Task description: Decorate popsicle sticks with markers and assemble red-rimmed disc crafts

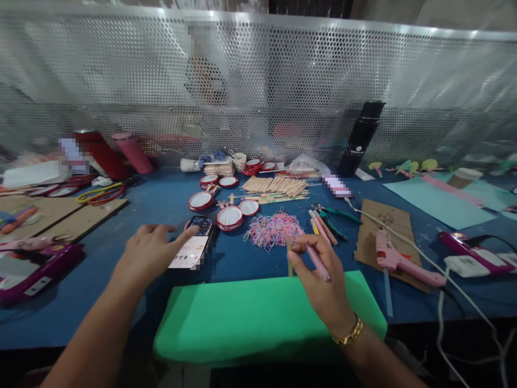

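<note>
- Your right hand (321, 275) is closed around a pink stick (317, 260), pinched between thumb and fingers and slanting down towards the palm; a pale thin stick (290, 253) stands nearly upright at the fingertips of the same hand, though whether it is gripped too is hard to tell; the hand hovers over the far edge of the green pad (242, 323).
- Your left hand (147, 253) is spread and relaxed, gripping nothing; its forefinger reaches onto the top of the phone (193, 245), which lies flat on the blue table (161, 199) with its screen lit, just beyond the pad's left corner.
- A gold bracelet (349, 334) sits on your right wrist.
- Between the two hands and a little farther back lies a loose heap of pink rubber bands (272, 229); left of it are several round red-rimmed discs (229, 217).
- Right of the heap lie more pink sticks and green-handled pliers (337, 215).
- Behind them is a pile of wooden sticks (278, 186).
- To your right, a pink glue gun (398, 261) rests on a sheet of cardboard (383, 221), its cord trailing off the table's front.
- A black bottle (361, 137) stands at the back, against the perforated metal screen (283, 81).
- At the far left lies a purple case (36, 269), near the table's edge.
</note>
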Demonstrator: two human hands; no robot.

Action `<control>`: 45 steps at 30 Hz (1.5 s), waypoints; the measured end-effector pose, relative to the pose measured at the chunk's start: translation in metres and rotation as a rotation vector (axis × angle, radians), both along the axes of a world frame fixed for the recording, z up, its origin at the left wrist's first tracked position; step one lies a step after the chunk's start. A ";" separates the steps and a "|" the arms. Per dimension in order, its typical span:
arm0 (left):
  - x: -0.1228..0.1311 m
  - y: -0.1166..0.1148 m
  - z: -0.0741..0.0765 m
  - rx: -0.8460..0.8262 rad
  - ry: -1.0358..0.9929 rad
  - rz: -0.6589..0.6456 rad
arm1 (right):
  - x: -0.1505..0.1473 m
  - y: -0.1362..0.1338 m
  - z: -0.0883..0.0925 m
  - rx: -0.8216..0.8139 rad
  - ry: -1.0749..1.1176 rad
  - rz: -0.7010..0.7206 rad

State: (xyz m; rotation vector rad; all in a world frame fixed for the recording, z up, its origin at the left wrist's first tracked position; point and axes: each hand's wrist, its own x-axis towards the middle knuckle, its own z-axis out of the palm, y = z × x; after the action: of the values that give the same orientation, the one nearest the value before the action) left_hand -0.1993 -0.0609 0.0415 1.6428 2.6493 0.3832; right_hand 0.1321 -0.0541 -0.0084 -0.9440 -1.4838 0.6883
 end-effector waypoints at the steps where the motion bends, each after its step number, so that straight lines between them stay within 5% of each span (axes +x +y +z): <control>1: 0.002 -0.003 0.006 0.034 0.040 0.030 | -0.001 0.001 0.000 -0.004 0.003 0.000; 4: 0.026 -0.012 0.016 0.240 0.060 -0.031 | -0.003 0.003 0.001 -0.028 0.023 0.015; 6: 0.055 -0.016 0.012 0.348 -0.110 -0.232 | -0.005 0.005 0.001 -0.042 0.053 0.034; 10: 0.118 -0.016 -0.011 0.219 -0.512 -0.608 | -0.007 0.010 0.002 -0.039 0.123 0.102; 16: 0.160 0.006 -0.030 0.179 -0.786 -0.859 | -0.007 0.017 -0.002 -0.032 0.191 0.215; 31: 0.186 0.016 -0.048 0.198 -1.061 -0.764 | 0.017 0.020 -0.005 0.102 0.077 -0.032; 45: 0.195 0.025 -0.038 0.186 -1.160 -0.678 | 0.057 0.036 -0.008 0.133 -0.278 -0.092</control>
State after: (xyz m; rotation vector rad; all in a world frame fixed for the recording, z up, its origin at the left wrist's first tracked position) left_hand -0.0046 -0.0364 0.0039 1.5014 1.1941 1.1097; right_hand 0.1886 -0.0182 -0.0164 -1.0279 -1.6956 0.3967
